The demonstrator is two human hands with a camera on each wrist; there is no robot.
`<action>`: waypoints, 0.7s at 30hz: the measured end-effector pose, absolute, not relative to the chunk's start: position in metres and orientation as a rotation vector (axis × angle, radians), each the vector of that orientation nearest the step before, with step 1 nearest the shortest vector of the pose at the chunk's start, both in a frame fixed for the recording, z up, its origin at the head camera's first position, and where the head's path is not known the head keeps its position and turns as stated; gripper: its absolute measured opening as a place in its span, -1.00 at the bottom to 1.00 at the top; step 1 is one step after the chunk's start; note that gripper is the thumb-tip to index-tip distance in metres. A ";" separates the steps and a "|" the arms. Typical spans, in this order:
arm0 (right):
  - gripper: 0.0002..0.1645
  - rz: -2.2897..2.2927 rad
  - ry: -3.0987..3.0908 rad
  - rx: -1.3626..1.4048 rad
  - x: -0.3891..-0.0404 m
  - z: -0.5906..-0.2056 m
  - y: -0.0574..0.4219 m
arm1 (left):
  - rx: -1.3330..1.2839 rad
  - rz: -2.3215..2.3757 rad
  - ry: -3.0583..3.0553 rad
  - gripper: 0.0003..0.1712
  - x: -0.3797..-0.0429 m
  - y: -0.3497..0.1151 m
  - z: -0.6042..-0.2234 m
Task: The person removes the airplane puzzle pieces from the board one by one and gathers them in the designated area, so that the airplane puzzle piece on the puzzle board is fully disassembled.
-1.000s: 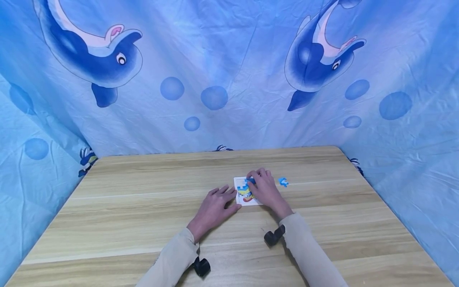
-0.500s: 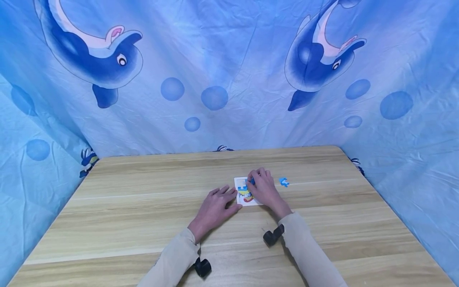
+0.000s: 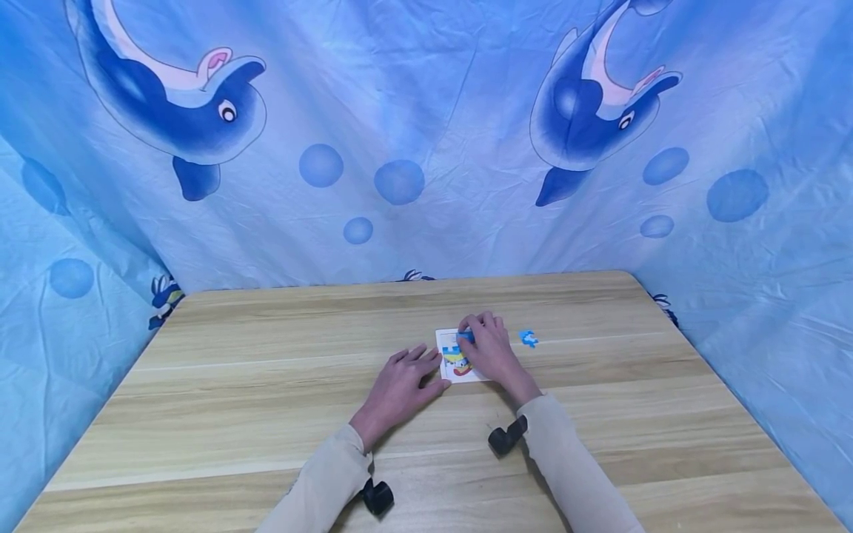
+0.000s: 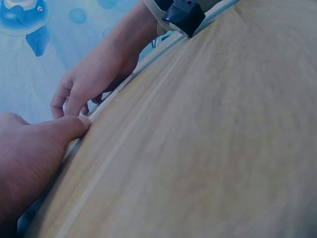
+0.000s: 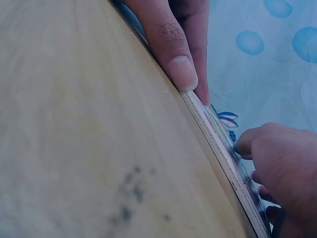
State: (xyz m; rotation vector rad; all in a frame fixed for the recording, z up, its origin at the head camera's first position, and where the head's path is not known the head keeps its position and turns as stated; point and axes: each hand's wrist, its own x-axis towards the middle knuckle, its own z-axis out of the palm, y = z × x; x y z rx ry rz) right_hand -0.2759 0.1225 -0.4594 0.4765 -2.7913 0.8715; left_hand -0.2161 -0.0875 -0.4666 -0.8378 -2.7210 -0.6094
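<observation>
A small white-bordered jigsaw board [image 3: 440, 339] with a colourful picture lies on the wooden table. My left hand [image 3: 398, 389] rests along its left side, thumb and fingers extended and touching the edge. In the right wrist view the left thumb [image 5: 182, 72] presses against the board's rim [image 5: 223, 163]. Over the upper right of the board, my right hand [image 3: 492, 350] pinches a blue puzzle piece [image 3: 468, 337] between thumb and fingers. The right hand covers much of the board's right half. In the left wrist view the right fingers [image 4: 74, 99] point down beyond the left thumb.
A loose blue-and-white puzzle piece [image 3: 529, 338] lies right of the board. The wooden table [image 3: 266, 414] extends around both hands, and a blue dolphin-print curtain [image 3: 426, 133] rises behind it. Black wrist cameras [image 3: 378, 498] hang under both sleeves.
My right hand shifts and turns the blue puzzle piece slightly over the upper part of the board. The left hand stays in place at the board's edge.
</observation>
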 end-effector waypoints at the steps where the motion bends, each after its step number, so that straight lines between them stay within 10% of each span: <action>1: -0.80 0.876 -2.794 0.473 -0.276 -0.459 0.122 | -0.837 -0.612 -2.721 -0.36 -0.216 -0.087 -0.466; 21: -0.79 0.990 -2.801 0.468 -0.277 -0.459 0.124 | -0.841 -0.617 -2.718 -0.37 -0.218 -0.087 -0.469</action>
